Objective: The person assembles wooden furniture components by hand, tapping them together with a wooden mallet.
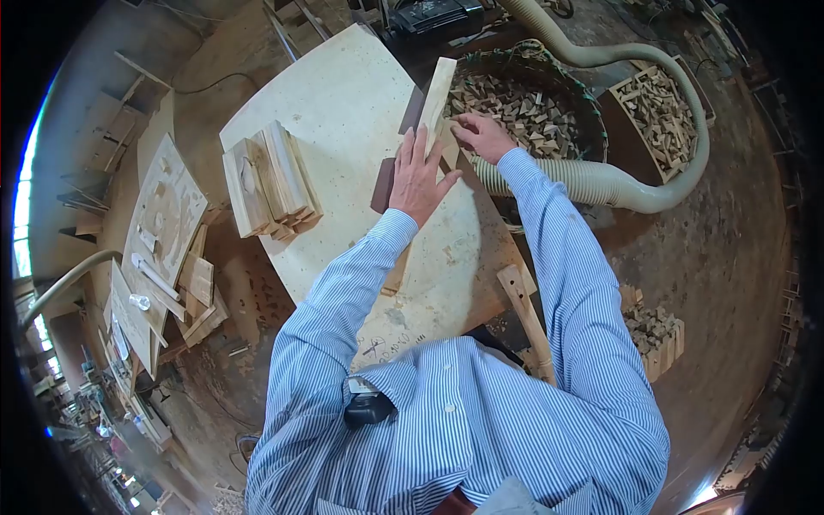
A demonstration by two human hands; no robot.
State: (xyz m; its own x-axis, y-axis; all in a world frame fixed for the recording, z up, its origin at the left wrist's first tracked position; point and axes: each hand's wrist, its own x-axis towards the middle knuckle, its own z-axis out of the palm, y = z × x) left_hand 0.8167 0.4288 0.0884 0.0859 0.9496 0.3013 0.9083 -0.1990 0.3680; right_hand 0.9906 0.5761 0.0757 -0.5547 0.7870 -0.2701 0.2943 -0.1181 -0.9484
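My left hand (418, 182) lies with fingers outstretched over a pale wooden bar (439, 90), which stands along a dark brown two-part strip (384, 185) on the worktable. To the right of the bar, my right hand (486, 139) has its thumb and fingers drawn together close to the bar's side, at the table's right edge. I cannot tell what is between those fingertips. On the table's left part rests a stack of wooden pieces (273, 178). The worktable (343, 94) has a pale, worn top with some pen marks near my body.
A round basket (592, 107) of wood offcuts stands beyond the right edge, with a ribbed hose (614, 184) curving around it. Farther right is a wooden box (657, 120) of offcuts. A wooden lever-like bar (528, 313) juts at the near right corner. Boards (167, 202) lie at left.
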